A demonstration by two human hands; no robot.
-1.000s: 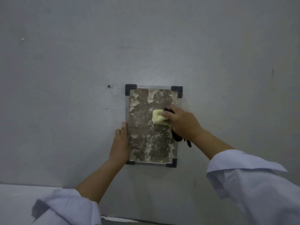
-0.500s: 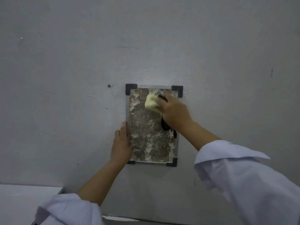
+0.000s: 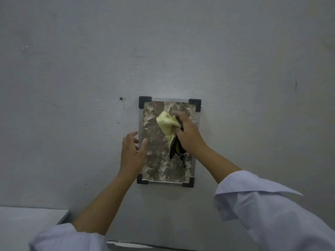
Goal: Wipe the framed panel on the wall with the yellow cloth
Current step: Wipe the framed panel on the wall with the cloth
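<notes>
The framed panel (image 3: 155,160) hangs on the grey wall, a mottled brown and white sheet in a thin metal frame with black corner pieces. My right hand (image 3: 188,134) is in front of the panel's upper right part, shut on the yellow cloth (image 3: 166,124), which has a dark edge hanging below the fist. The cloth looks loose and partly unfolded. My left hand (image 3: 132,151) is at the panel's left edge with its fingers spread and curled, just off the frame.
The grey wall (image 3: 163,51) fills most of the view, with a small screw hole (image 3: 121,98) left of the panel. A white ledge (image 3: 27,225) lies at the lower left, and a white strip (image 3: 126,244) runs along the bottom.
My right hand moved up the panel, then came down a little, and the cloth has come partly unfolded. My left hand has let go of the left edge and spread its fingers.
</notes>
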